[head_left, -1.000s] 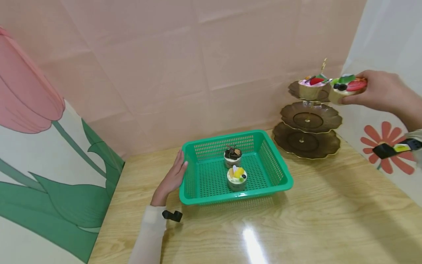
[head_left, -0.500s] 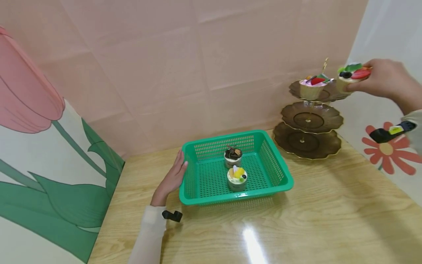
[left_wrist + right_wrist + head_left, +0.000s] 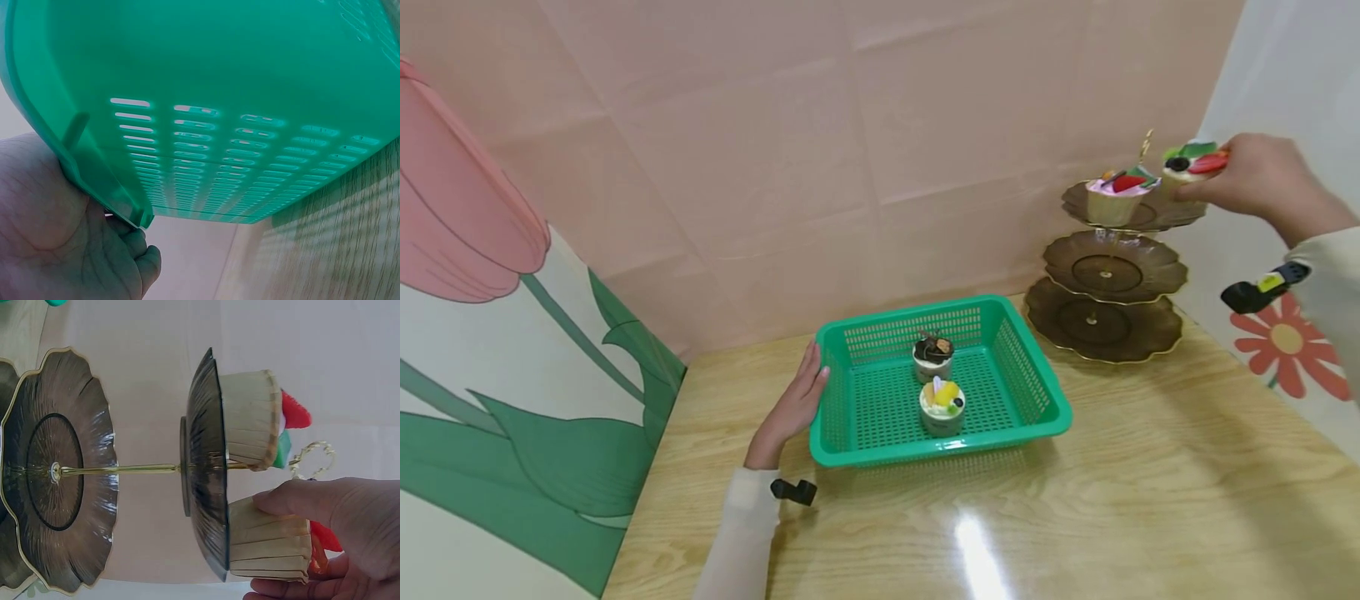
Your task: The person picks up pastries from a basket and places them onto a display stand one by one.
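Note:
My right hand grips a cupcake topped with red fruit, dark berries and green pieces, at the right side of the tiered stand's top plate. In the right wrist view its pleated paper cup is at the plate, with thumb and fingers around it. Beside it on that plate is another cupcake with pink cream. My left hand touches the left rim of a green basket. The left wrist view shows that hand against the basket's edge.
Inside the basket stand a chocolate-topped cup cake and a fruit-topped cup cake. The stand's middle plate and bottom plate lie below the top one. A pink backdrop rises behind the wooden table.
My right hand first rose and shifted right with the cupcake, then moved left and back over the top plate. The left hand stays at the basket.

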Action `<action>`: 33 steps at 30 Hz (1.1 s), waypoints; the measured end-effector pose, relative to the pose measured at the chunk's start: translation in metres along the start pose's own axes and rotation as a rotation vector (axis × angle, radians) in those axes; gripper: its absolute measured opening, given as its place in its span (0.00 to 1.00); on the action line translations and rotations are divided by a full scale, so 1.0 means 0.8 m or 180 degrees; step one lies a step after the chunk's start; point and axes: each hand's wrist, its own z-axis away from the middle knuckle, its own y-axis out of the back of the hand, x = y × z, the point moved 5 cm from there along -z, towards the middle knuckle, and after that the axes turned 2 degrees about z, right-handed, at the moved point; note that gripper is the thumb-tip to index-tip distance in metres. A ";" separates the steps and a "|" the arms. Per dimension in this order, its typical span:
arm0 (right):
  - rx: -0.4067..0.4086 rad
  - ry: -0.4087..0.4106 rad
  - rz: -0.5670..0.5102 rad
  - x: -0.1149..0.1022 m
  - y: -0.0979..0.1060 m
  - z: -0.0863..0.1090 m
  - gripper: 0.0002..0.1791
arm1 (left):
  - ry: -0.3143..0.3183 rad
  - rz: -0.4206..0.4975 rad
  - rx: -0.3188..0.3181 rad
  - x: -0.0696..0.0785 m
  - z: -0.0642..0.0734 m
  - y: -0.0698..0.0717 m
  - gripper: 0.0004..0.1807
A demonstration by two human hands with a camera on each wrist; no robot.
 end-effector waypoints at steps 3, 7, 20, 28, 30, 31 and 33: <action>-0.0006 -0.0014 -0.0008 0.004 -0.003 -0.004 0.32 | -0.0020 0.0001 -0.0011 0.001 0.000 -0.001 0.34; -0.0026 -0.0010 -0.0068 0.006 -0.008 -0.008 0.31 | -0.0013 0.0024 -0.0011 0.003 0.000 -0.001 0.34; -0.0134 0.0086 -0.0101 -0.004 -0.020 -0.010 0.35 | -0.0016 0.0009 0.0006 0.003 0.002 -0.001 0.33; -0.0138 0.0198 -0.0046 -0.006 -0.023 -0.014 0.33 | 0.0020 0.0002 -0.0020 0.002 0.003 -0.001 0.34; -0.0140 0.0221 -0.0040 -0.006 -0.023 -0.015 0.32 | 0.0027 -0.0003 -0.0017 0.002 0.003 0.000 0.33; -0.0142 0.0231 -0.0033 -0.006 -0.023 -0.015 0.31 | 0.0027 0.0000 -0.0014 0.002 0.003 0.000 0.33; -0.0141 0.0244 -0.0030 -0.006 -0.022 -0.014 0.31 | 0.0019 -0.0022 -0.0020 0.002 0.003 0.001 0.33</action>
